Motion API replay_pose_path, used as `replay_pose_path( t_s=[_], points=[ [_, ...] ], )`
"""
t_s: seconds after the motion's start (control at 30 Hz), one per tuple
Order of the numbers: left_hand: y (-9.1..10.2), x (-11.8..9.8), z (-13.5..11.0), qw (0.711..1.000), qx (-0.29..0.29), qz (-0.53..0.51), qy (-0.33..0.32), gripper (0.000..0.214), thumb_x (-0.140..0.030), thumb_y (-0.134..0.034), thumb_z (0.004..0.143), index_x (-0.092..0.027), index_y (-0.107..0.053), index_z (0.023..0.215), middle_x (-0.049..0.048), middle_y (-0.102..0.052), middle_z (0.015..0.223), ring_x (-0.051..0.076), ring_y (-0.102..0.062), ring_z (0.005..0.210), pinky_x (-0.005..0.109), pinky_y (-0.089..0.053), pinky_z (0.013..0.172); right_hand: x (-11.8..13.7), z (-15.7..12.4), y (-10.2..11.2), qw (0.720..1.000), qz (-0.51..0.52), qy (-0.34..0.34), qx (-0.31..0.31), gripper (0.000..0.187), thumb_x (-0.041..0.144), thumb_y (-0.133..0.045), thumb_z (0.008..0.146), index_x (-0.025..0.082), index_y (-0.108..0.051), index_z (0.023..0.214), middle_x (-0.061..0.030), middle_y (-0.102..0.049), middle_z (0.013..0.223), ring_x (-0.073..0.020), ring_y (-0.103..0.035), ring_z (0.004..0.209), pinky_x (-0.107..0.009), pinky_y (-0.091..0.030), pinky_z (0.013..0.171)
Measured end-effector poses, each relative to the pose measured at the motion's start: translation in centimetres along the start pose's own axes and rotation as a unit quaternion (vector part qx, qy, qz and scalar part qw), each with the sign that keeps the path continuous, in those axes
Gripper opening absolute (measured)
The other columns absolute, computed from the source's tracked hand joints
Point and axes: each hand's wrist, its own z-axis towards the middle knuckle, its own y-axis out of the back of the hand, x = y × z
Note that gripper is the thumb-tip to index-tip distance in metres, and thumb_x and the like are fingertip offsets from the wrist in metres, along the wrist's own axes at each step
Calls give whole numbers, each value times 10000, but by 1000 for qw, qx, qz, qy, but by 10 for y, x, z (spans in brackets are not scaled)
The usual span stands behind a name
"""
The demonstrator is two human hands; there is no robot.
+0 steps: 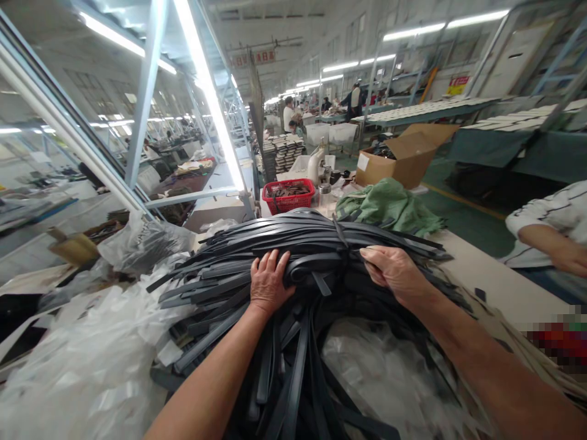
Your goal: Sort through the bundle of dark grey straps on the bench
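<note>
Both forearms reach in from the bottom edge of the frame toward a big bundle of black straps that fills the centre and spills down to the bottom middle. Crumpled clear plastic sheeting spreads over the lower left, beside and partly under the straps. At upper right of the bundle lies a green cloth, with an open cardboard box behind it. A co-worker's striped sleeve shows at the right edge. Just above the bundle sits a red basket. The left hand presses flat on top of the straps, fingers spread. The right hand grips the bundle near its tied middle, fingers curled closed on the straps. The two hands are apart.
</note>
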Motion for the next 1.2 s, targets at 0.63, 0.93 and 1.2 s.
replay_pose_path(
  t_s=[0.63, 0.93, 1.2],
  points=[
    [46, -31, 44, 990, 14, -76, -121, 943, -661, -733, 640, -248, -420, 1428, 116, -381, 1541, 329, -329, 1408, 513, -197, 1185, -50, -20, -28, 903, -397, 161, -14, 365, 332, -410, 942, 204, -549, 630, -53, -615, 598, -176, -551, 552, -307, -228, 541],
    [0, -68, 94, 982, 117, -67, -133, 1170, -683, -781, 542, -302, -252, 1514, 113, -266, 1603, 427, -218, 1440, 717, -218, 1102, -75, -2, 8, 919, -350, 161, -80, 384, 396, -361, 968, 211, -573, 707, -39, -622, 641, -182, -578, 590, -279, -394, 593],
    [-2, -70, 86, 985, 100, -69, -124, 1152, -661, -789, 542, -314, -263, 1507, 99, -315, 1585, 417, -256, 1421, 710, -239, 1093, -36, 33, 28, 954, -265, 106, -92, 123, 240, -532, 839, 201, -647, 859, -88, -682, 1027, -209, -648, 783, -296, -430, 671]
  ],
)
